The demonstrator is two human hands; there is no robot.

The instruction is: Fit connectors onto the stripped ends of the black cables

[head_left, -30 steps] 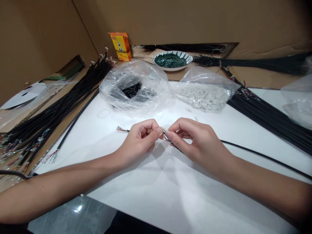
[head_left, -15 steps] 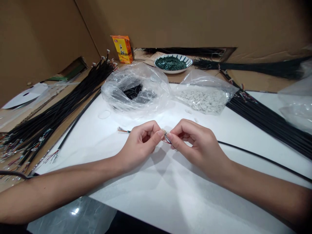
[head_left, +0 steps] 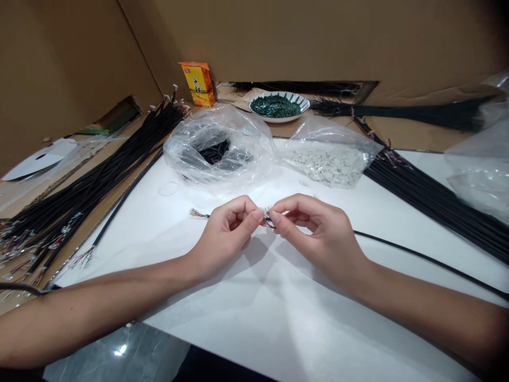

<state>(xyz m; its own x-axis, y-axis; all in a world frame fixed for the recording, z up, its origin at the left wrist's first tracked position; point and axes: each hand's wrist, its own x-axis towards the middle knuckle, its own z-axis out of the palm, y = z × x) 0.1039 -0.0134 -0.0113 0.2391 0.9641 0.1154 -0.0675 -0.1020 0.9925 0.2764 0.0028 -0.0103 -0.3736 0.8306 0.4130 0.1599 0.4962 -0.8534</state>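
My left hand [head_left: 227, 229] is closed in a pinch at the middle of the white table [head_left: 222, 313]. Between its fingertips is a small whitish piece that looks like a plastic connector, mostly hidden. Facing it, my right hand [head_left: 316, 233] pinches thin coloured wires [head_left: 269, 225], some red and dark. A black cable [head_left: 413, 250] emerges behind the right hand and runs off to the right. Past my left hand, a wire end with a white connector [head_left: 195, 213] lies on the table; how it joins the held wires is hidden.
Behind my hands lie a clear bag with black pieces [head_left: 214, 151] and a bag of small white parts [head_left: 324, 165]. Bundled black cables flank them at left [head_left: 99, 159] and right [head_left: 433, 199]. A plate [head_left: 280, 120] and yellow box [head_left: 198, 84] stand near the cardboard wall [head_left: 278, 40].
Both hands have shifted very slightly left in view, still pinching. The right fingertips have changed position a little around the wires, and a pale bit shows between the hands. The view has moved slightly.
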